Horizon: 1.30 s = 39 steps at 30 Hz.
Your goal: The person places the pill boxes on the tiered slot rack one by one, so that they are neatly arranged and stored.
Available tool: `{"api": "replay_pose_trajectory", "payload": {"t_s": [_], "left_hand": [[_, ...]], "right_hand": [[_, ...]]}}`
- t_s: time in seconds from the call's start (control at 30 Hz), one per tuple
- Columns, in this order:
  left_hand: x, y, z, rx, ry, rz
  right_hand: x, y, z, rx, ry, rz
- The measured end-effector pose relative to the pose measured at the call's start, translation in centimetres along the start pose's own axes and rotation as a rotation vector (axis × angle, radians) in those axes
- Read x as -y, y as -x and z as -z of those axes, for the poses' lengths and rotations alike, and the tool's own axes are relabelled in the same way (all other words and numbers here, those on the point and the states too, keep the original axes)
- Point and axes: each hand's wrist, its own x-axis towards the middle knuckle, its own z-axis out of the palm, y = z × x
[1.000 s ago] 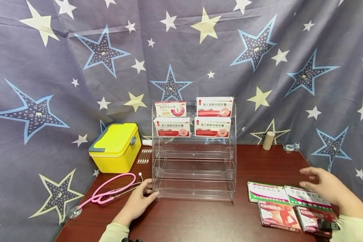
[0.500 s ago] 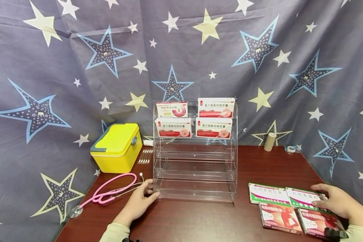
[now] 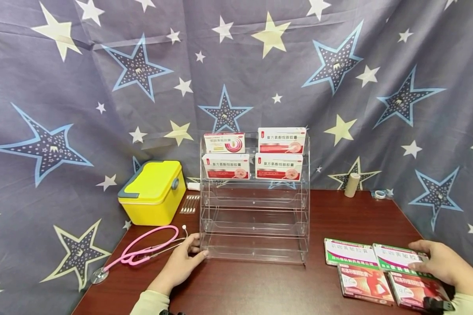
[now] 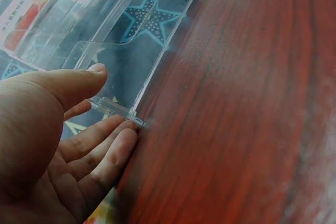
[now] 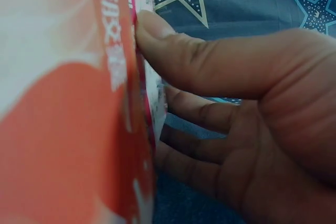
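Observation:
A clear tiered display rack [image 3: 254, 253] stands mid-table, with red-and-white medicine boxes [image 3: 278, 167] on its two upper tiers. My left hand [image 3: 183, 259] holds the rack's lower left corner; in the left wrist view the thumb [image 4: 86, 83] lies over the clear plastic and the fingers reach its bottom edge. At the right, my right hand [image 3: 443, 264] pinches the end of a green-and-white medicine box [image 3: 394, 259], with the thumb [image 5: 157, 30] against its face. A matching box [image 3: 350, 253] lies beside it, and two red medicine boxes [image 3: 364, 283] lie in front.
To the rack's left are a yellow lidded case [image 3: 151, 192], a pink stethoscope [image 3: 135, 258] and a pack of cotton swabs [image 3: 190, 204]. A beige roll [image 3: 352, 185] and a small tape roll [image 3: 379, 194] stand at the back right. A star-patterned curtain [image 3: 260, 74] hangs behind the table.
My right hand has come down and to the right onto the end of the green-and-white box. The left hand stays at the rack's corner.

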Motion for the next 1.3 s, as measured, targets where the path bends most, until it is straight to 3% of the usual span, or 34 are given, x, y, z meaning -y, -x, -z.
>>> {"api": "replay_pose_trajectory", "payload": {"t_s": [0.27,0.73,1.0,1.3], "left_hand": [[-0.2,0.1,0.2,0.011,0.036,-0.020],[-0.1,0.0,0.0,-0.006,0.001,-0.037],[0.0,0.1,0.0,0.000,0.004,-0.005],[0.1,0.0,0.0,0.003,0.011,-0.028]], "right_hand": [[0.4,0.1,0.4,-0.007,0.007,-0.060],[1.1,0.6,0.9,-0.049,0.042,-0.130],[1.5,0.8,1.2,-0.128,0.066,-0.109],[1.5,1.1,1.5,-0.243,0.072,-0.069]]}}
